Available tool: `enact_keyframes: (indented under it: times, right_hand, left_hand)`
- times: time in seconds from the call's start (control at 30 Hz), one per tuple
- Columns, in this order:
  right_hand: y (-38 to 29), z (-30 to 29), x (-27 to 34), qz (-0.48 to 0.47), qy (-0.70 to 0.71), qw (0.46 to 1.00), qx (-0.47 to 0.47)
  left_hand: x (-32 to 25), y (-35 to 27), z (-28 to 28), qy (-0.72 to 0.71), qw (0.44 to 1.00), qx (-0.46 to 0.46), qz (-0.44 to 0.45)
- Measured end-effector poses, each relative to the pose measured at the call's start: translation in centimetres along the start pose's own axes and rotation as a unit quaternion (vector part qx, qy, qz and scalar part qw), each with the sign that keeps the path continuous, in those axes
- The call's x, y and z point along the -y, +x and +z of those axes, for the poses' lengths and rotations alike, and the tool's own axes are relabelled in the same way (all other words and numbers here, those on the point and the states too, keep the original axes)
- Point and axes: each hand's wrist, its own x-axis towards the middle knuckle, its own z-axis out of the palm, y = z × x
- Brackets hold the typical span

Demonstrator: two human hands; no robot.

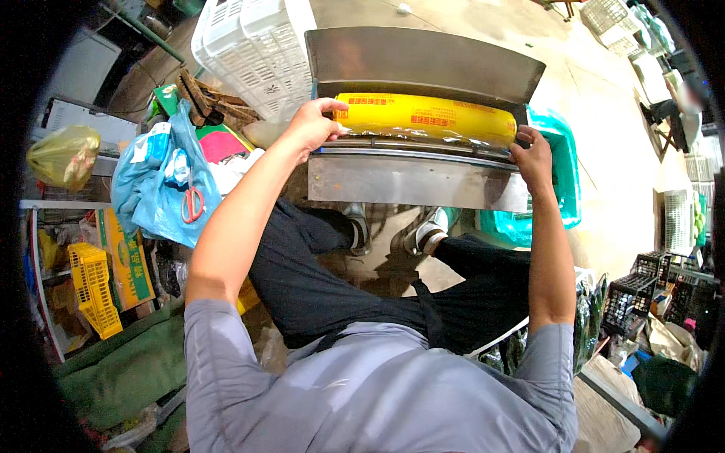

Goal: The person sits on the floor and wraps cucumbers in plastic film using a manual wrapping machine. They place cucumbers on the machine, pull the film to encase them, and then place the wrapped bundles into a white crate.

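Observation:
A roll of cling film in a yellow printed wrapping [430, 118] lies lengthwise across a stainless steel film-wrapping machine [416, 182]. At its left end my left hand [320, 125] grips it, with a finger over the top and the thumb near the loose clear film. My right hand [531, 152] holds the right end between thumb and fingers. Behind the roll rises the machine's upright metal plate [419, 56]. Between the roll and the front panel runs a metal rod [396, 145]. Glossy clear film shows along the roll's lower edge.
A white plastic crate [255, 62] stands behind left. A green plastic-lined tub [569, 170] sits right of the machine. At left, red-handled scissors [193, 204] lie on a blue plastic bag [141, 187], near a brush [195, 96]. Black crates [628, 300] stand at right.

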Motion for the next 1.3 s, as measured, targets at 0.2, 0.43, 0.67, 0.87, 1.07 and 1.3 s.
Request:
enact_keyframes:
  times: [0.2,0.43,0.67,0.87,1.07,1.3]
  right_hand:
    - [-1.4,-3.4,4.0,0.033,0.095,0.992,0.070]
    - [-4.6,-5.5,2.5,-0.010,0.019,0.990,0.143]
    - [-12.6,-7.8,0.0,-0.073,-0.069,0.987,0.123]
    - [-15.2,-5.2,-2.3,-0.177,-0.161,0.961,0.136]
    - [-15.3,-3.2,-3.3,-0.162,-0.217,0.953,0.132]
    - [-16.1,-4.2,-2.6,-0.190,-0.252,0.937,0.152]
  left_hand:
    - [-0.7,-0.4,-1.4,-0.038,0.997,0.069,0.005]
    - [1.8,-5.6,-1.5,-0.053,0.990,0.131,-0.016]
    - [3.6,-13.1,-0.8,-0.031,0.992,0.116,-0.035]
    - [9.9,-12.8,2.5,0.121,0.991,0.052,0.002]
    - [8.8,-12.6,4.0,0.224,0.974,0.015,0.035]
    - [9.3,-14.0,3.6,0.330,0.941,0.025,0.066]
